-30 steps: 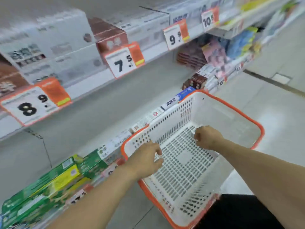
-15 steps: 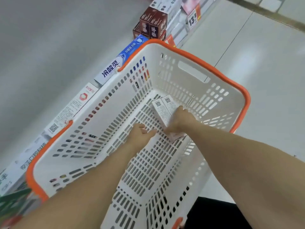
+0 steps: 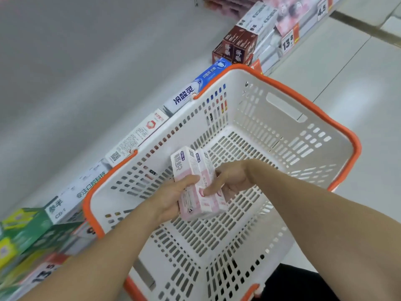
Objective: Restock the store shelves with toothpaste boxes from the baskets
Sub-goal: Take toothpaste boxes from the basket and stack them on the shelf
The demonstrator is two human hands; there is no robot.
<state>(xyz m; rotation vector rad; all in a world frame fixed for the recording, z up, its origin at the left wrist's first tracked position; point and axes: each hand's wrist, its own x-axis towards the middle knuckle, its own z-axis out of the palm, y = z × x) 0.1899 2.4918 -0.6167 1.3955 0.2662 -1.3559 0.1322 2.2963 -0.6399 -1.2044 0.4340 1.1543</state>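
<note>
A pale tiled store floor [image 3: 358,88] runs along the right of the aisle, crossed by a dark strip near the top corner. To the left, a low shelf [image 3: 65,88] shows a broad bare grey surface, with boxed goods lined along its front edge: green boxes [image 3: 23,231] at the near end, white boxes [image 3: 138,135] beside them, a blue-and-white box [image 3: 195,90] farther on and dark brown boxes [image 3: 236,46] beyond that. Orange price tags [image 3: 288,41] hang on the shelf edge.

A white slotted basket [image 3: 282,135] with an orange rim stands just beside the shelf front. Its perforated floor shows bare through the slots; the only goods over it are the pink-and-white toothpaste boxes [image 3: 191,170], held side by side above the basket's middle. The left hand [image 3: 171,198] grips the boxes from the left, thumb curled across their top face. The right hand [image 3: 230,179] holds them from the right, fingers wrapped onto the lower end of the boxes.
</note>
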